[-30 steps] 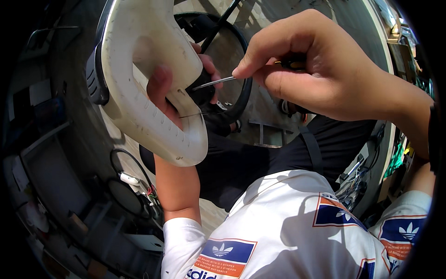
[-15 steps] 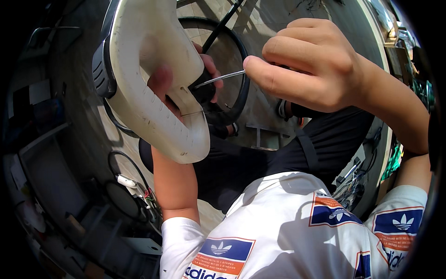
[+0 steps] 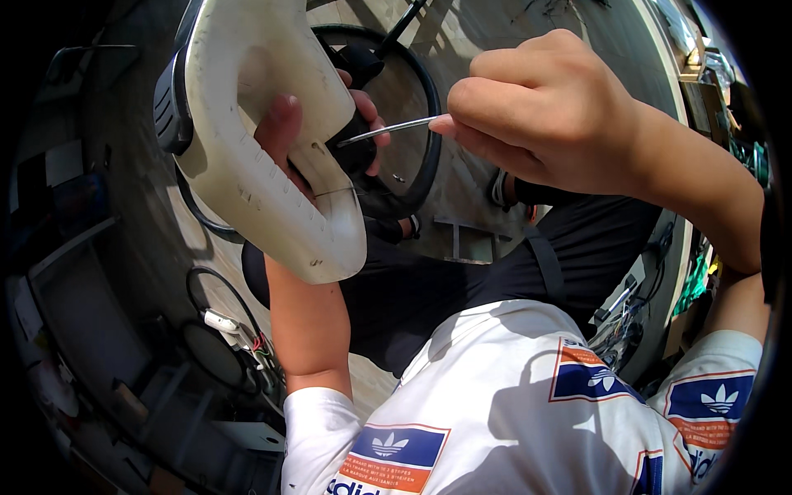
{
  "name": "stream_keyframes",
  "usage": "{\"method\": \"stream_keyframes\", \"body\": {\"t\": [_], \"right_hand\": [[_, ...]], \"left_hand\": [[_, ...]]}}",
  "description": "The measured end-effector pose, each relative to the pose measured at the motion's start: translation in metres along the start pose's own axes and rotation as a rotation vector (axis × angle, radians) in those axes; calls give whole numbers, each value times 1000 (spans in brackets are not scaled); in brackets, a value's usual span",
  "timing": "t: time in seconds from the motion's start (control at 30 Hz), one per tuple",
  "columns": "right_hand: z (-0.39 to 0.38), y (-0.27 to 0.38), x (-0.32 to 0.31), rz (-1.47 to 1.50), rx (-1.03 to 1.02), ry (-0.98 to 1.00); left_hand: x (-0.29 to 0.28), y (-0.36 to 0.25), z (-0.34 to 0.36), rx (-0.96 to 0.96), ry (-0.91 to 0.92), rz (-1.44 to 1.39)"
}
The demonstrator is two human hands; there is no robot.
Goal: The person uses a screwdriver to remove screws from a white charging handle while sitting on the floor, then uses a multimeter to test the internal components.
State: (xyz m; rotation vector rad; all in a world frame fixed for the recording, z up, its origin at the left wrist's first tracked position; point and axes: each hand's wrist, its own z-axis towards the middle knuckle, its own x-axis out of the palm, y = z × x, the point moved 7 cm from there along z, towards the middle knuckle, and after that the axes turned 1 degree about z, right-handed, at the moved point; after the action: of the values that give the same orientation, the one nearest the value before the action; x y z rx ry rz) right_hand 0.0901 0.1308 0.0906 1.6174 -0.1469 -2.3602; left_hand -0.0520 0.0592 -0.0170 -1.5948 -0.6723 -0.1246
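Note:
A worn cream plastic housing (image 3: 216,177) with a ribbed black piece (image 3: 172,103) on its side fills the upper left middle. My left hand (image 3: 280,128) is closed round it, thumb in the hollow, fingertips showing beyond a dark part (image 3: 356,153) at its inner edge. A thin metal screwdriver shaft (image 3: 388,127) runs from my closed right hand (image 3: 544,107) to that dark part, its tip touching there beside a small slot in the cream plastic. The screwdriver's handle is hidden inside my right fist.
A large black ring with spokes (image 3: 429,161) lies behind the housing on the tiled floor. Cables with a white connector (image 3: 221,320) are at lower left, dark shelving and boxes (image 3: 74,165) along the left. Assorted items and tangled wires (image 3: 701,115) line the right. My black-trousered legs are beneath my hands.
My right hand has turned from thumb-side view to knuckles up, the screwdriver still in it. The housing and my left hand have shifted slightly up and left.

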Motion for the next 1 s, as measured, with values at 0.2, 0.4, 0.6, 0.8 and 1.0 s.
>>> {"method": "stream_keyframes", "body": {"t": [0.2, 0.4, 0.6, 0.8, 1.0], "right_hand": [[-10, -23, 10, 418, 386, 123], [-5, -26, 3, 560, 485, 114], [4, -11, -4, 249, 133, 43], [-2, 14, -9, -91, 29, 42], [-10, 16, 10, -120, 62, -56]], "left_hand": [[5, -3, -1, 9, -20, 15], [5, 4, 7, 8, -14, -46], [-10, -5, 8, 33, 259, -155], [-8, -2, 13, -56, 284, -543], [-7, -3, 11, 3, 228, -383]]}}
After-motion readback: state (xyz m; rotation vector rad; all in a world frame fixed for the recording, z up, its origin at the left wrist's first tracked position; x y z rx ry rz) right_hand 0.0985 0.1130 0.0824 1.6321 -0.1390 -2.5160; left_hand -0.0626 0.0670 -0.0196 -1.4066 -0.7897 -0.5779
